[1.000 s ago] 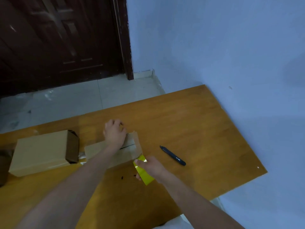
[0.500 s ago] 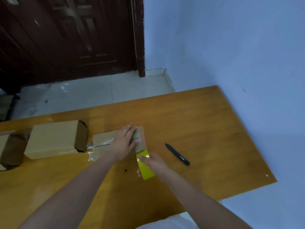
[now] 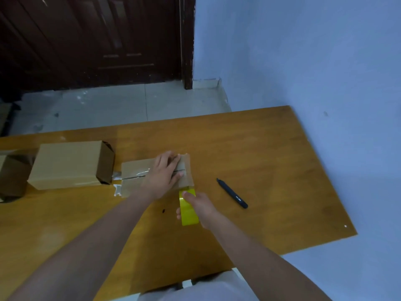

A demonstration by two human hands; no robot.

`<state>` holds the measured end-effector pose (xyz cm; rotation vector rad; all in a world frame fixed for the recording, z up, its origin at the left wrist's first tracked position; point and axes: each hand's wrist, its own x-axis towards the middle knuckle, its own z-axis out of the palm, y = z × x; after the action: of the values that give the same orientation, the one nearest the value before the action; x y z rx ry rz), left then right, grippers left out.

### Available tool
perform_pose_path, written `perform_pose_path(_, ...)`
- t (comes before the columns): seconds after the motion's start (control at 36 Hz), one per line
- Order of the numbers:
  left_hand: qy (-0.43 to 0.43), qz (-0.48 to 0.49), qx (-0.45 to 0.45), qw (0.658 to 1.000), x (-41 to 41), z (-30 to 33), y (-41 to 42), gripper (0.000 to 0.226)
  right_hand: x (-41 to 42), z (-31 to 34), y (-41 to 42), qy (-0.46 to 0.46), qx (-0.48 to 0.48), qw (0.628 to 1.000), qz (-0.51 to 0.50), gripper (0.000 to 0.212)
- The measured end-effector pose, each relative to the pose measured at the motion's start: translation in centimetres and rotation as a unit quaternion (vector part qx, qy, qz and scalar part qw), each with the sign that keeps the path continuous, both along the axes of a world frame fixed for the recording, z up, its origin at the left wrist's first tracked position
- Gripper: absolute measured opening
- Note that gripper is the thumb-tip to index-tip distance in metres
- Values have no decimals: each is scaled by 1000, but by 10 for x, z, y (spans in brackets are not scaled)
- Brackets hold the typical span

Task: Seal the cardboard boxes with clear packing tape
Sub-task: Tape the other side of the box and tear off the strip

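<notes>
A small cardboard box (image 3: 156,177) lies near the middle of the wooden table (image 3: 271,153), clear tape (image 3: 138,173) shining along its top seam. The left hand (image 3: 163,173) lies flat on it, fingers straight and pressing the flaps down. Just beside the box's near right corner, the right hand (image 3: 200,206) grips a yellow tape roll (image 3: 188,207) — thumb on top, fingers curled beneath. A black pen (image 3: 232,193) lies to the right, apart. To the left sits a larger box (image 3: 69,165), and another box (image 3: 13,174) shows at the frame edge.
</notes>
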<state>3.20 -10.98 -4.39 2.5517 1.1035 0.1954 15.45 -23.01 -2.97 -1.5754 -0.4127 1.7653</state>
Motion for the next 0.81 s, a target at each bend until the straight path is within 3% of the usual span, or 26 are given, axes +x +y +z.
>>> perform_pose_path(0.17,19,-3,20,1000,1,6,-1,73,-2,0,2,7,-22,1000,-6,19)
perform_pose_path(0.36,127,-39,-5,991,-3,15,-3,121,1,-5,-10,11,21,1000,19,28)
perform_pose_path(0.5,153,-41,15,987,1,20,-8,109,12,-5,-11,35,52,996,68,35)
perform_pose_path(0.61,159,-39,17,986,2,25,-12,102,22,-4,-7,45,33,995,88,23)
perform_pose_path(0.69,162,-30,20,986,5,25,-14,102,26,-10,-2,-22,24,994,103,36)
perform_pose_path(0.81,155,-19,12,988,7,25,-14,104,34,-16,-1,-228,25,970,73,55)
